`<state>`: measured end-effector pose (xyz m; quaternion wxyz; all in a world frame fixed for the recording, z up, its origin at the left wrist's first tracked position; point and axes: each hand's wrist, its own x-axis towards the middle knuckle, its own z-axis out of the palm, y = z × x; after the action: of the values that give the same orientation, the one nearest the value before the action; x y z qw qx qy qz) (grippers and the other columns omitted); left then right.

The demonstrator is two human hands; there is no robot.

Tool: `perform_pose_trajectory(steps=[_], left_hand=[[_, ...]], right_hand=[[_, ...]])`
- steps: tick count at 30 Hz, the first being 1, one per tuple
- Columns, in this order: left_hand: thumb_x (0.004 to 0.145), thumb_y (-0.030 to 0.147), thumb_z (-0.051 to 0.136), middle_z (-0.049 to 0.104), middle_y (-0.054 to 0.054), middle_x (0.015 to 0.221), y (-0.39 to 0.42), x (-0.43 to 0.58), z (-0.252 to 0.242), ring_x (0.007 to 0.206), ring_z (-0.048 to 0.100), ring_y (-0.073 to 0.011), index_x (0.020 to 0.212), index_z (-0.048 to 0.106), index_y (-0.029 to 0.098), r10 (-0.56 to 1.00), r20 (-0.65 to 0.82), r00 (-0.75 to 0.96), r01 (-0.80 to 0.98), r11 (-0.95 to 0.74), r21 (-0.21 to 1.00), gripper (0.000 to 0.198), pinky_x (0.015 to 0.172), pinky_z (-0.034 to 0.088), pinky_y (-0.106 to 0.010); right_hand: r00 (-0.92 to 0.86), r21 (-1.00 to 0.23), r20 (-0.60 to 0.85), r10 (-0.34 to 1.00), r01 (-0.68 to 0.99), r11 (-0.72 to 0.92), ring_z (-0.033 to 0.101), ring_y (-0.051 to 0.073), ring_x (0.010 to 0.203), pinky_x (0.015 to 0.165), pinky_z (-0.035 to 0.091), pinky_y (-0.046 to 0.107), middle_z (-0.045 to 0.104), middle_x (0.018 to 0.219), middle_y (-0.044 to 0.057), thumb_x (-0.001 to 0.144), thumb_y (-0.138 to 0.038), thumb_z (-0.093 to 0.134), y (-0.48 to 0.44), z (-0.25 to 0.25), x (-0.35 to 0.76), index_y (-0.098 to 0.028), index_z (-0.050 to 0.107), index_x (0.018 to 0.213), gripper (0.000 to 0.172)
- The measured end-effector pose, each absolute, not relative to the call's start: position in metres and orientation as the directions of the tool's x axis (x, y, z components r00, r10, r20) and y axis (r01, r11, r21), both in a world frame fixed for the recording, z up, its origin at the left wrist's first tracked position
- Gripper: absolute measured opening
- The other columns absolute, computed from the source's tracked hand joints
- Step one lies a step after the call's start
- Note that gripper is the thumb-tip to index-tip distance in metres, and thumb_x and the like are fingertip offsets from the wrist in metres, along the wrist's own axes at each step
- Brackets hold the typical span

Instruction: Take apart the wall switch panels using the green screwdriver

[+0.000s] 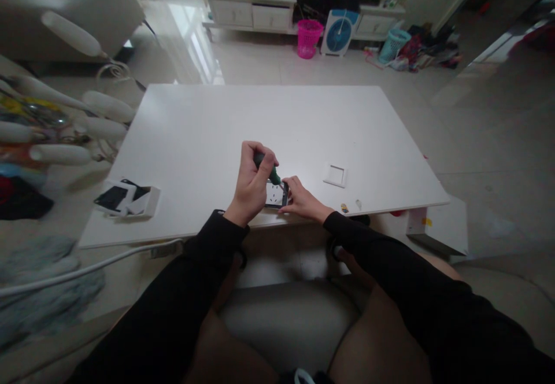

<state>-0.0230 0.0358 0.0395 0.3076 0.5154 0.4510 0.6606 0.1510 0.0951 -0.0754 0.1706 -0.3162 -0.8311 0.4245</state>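
1. No brand, label or writing can be read on anything in view; the things are too small and dim for that.
2. A person in black sleeves sits at a white table (195,135), looking down at both hands near its front edge.
3. The left hand (250,186) is closed in a fist around the dark green handle of a screwdriver (269,171). The tool slants down and to the right, with its tip at the socket.
4. The socket (276,194) lies flat on the table, directly under the left hand and touching the right. It is a small square white wall socket. Dark slots show on its face, and a dark edge runs along its right side.
5. The right hand (302,200) lies low on the table just right of the socket, fingers curled against its right edge and steadying it.
6. A square white frame plate (335,175) lies flat on the table to the right of the right hand, apart from it.
7. Two tiny pieces (351,206), too small to identify, sit near the table's front edge to the right of the right wrist.
8. An open white box (130,199) with dark contents sits well to the left of the left hand, near the table's left front corner.
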Motion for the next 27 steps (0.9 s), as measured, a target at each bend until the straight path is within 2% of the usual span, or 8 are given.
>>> perform_pose_trajectory(steps=[9,20,27], left_hand=[[0.102,0.055,0.058,0.056,0.000,0.089,0.0337,-0.0235,0.0405,0.077,0.054,-0.0144,0.101,0.047,0.026,0.876,0.404,-0.264,0.084,-0.396,0.914,0.031,0.064,0.052,-0.028],[0.101,0.055,0.059,0.056,0.000,0.089,0.0339,-0.0216,0.0380,0.077,0.054,-0.0145,0.100,0.047,0.026,0.876,0.409,-0.258,0.088,-0.400,0.912,0.031,0.064,0.051,-0.028],[0.102,0.055,0.058,0.056,0.000,0.088,0.0338,-0.0221,0.0380,0.078,0.055,-0.0144,0.100,0.048,0.026,0.869,0.420,-0.262,0.134,-0.398,0.908,0.031,0.068,0.051,-0.029]], right_hand=[[-0.739,-0.819,0.002,0.674,0.385,0.425,0.056,0.017,0.089,0.080,0.063,0.040,0.041,0.129,0.007,0.066,-0.026,0.096,0.0938,-0.0749,0.1508,-0.026,0.043,0.138,0.089],[-0.739,-0.810,0.012,0.674,0.388,0.440,0.056,0.018,0.091,0.084,0.062,0.042,0.042,0.128,0.007,0.066,-0.026,0.096,0.0945,-0.0730,0.1507,-0.026,0.044,0.138,0.089],[-0.740,-0.809,0.022,0.672,0.382,0.448,0.056,0.018,0.091,0.082,0.063,0.041,0.042,0.128,0.007,0.065,-0.027,0.097,0.0943,-0.0741,0.1503,-0.027,0.044,0.137,0.089]])
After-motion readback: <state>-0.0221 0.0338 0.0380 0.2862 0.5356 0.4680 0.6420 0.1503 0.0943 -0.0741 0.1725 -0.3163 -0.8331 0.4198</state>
